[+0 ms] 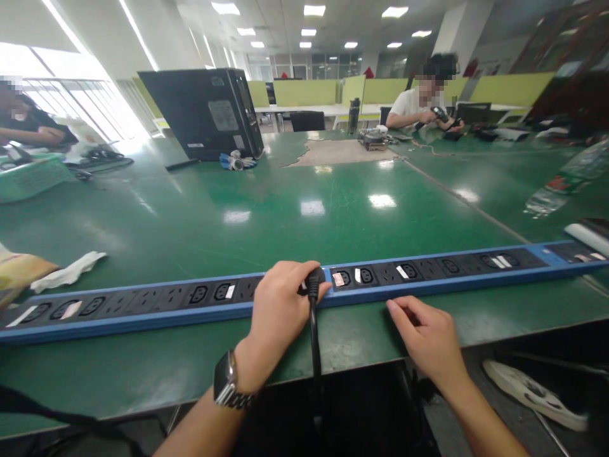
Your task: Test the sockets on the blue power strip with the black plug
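Observation:
A long blue power strip (428, 282) with black sockets lies across the green table (295, 222) near its front edge. My left hand (278, 311), with a watch on the wrist, is closed round a black plug (314, 280) that sits at a socket in the middle of the strip. The plug's black cable (314, 343) hangs down over the table's edge. My right hand (425, 339) rests on the table just in front of the strip, fingers curled, its fingertips touching the blue side. It holds nothing.
A black computer case (204, 114) stands at the back left, with blue-white gloves (236, 162) beside it. A white cloth (69, 271) lies at the left. Two other people sit at the far left and far right. A plastic bottle (566, 178) lies at right.

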Demonstrator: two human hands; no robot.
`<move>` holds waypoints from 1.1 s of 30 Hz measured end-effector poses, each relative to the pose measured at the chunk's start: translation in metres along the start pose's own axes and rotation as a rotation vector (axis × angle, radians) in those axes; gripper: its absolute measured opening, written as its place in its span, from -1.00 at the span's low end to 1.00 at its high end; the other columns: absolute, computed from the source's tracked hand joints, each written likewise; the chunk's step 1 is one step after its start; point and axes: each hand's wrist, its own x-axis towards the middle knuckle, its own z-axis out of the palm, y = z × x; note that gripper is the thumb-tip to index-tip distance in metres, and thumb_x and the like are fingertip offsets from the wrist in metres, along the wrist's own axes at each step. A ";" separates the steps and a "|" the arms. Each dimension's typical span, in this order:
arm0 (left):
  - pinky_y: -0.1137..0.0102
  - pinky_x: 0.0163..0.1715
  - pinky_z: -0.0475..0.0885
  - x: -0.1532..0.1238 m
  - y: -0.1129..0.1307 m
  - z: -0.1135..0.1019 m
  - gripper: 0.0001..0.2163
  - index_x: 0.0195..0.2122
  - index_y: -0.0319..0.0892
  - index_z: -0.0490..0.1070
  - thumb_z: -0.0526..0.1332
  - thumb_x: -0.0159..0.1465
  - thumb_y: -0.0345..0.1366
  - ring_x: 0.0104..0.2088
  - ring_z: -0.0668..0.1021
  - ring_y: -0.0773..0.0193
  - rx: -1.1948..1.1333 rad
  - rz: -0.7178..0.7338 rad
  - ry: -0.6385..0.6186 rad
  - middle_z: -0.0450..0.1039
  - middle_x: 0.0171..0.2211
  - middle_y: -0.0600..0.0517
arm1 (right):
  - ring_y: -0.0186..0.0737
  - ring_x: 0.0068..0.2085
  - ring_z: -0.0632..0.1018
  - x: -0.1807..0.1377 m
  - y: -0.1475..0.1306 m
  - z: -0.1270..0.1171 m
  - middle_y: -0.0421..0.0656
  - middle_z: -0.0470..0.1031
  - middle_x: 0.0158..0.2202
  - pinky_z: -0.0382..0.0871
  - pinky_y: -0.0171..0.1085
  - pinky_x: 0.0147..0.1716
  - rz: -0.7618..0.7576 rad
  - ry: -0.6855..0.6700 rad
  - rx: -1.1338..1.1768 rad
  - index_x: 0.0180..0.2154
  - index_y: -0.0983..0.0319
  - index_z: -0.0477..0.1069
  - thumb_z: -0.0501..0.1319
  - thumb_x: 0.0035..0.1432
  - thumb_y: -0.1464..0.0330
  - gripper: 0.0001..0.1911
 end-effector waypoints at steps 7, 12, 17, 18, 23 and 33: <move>0.31 -0.23 0.45 0.005 -0.001 0.005 -0.76 -0.10 -0.14 0.50 0.31 0.23 -0.22 -0.23 0.56 0.15 0.014 -0.025 -0.150 0.53 -0.26 -0.03 | -0.30 -0.51 0.45 0.000 0.002 0.002 -0.22 0.46 -0.57 0.18 -0.34 -0.44 0.002 -0.011 0.012 -0.43 0.21 0.50 0.10 0.27 0.13 -0.63; 0.34 -0.25 0.45 0.009 -0.003 0.012 -0.77 -0.16 -0.14 0.52 0.35 0.17 -0.23 -0.27 0.59 0.19 -0.109 -0.088 -0.078 0.58 -0.28 0.01 | -0.31 -0.51 0.45 0.001 0.004 0.005 -0.22 0.46 -0.57 0.17 -0.34 -0.44 -0.007 0.016 0.033 -0.44 0.21 0.51 0.12 0.25 0.12 -0.62; 0.35 -0.25 0.46 0.006 -0.004 0.018 -0.75 -0.16 -0.12 0.53 0.37 0.15 -0.17 -0.30 0.61 0.21 -0.207 -0.177 -0.008 0.62 -0.28 0.03 | -0.30 -0.49 0.46 0.000 0.005 0.005 -0.21 0.49 -0.54 0.18 -0.34 -0.41 -0.004 0.002 0.021 -0.42 0.20 0.52 0.10 0.27 0.11 -0.61; 0.35 -0.26 0.46 0.006 -0.004 0.018 -0.74 -0.16 -0.12 0.53 0.37 0.15 -0.16 -0.31 0.61 0.21 -0.216 -0.190 -0.022 0.62 -0.29 0.03 | -0.30 -0.49 0.46 0.000 0.005 0.005 -0.22 0.48 -0.55 0.17 -0.34 -0.42 0.002 0.002 0.012 -0.42 0.20 0.52 0.10 0.26 0.11 -0.61; 0.39 -0.32 0.46 0.008 -0.007 0.015 -0.70 -0.13 -0.14 0.51 0.32 0.19 -0.10 -0.35 0.61 0.22 -0.233 -0.272 -0.065 0.61 -0.33 0.03 | -0.32 -0.51 0.45 0.000 0.004 0.006 -0.24 0.45 -0.57 0.15 -0.34 -0.44 0.010 0.013 0.007 -0.43 0.19 0.51 0.12 0.26 0.10 -0.62; 0.31 -0.21 0.50 0.005 -0.005 0.012 -0.75 -0.16 -0.16 0.52 0.29 0.23 -0.13 -0.28 0.62 0.16 -0.106 -0.144 -0.097 0.62 -0.27 -0.02 | -0.32 -0.51 0.44 -0.002 0.002 0.006 -0.23 0.46 -0.56 0.16 -0.34 -0.43 -0.017 0.025 -0.004 -0.43 0.20 0.51 0.12 0.27 0.13 -0.63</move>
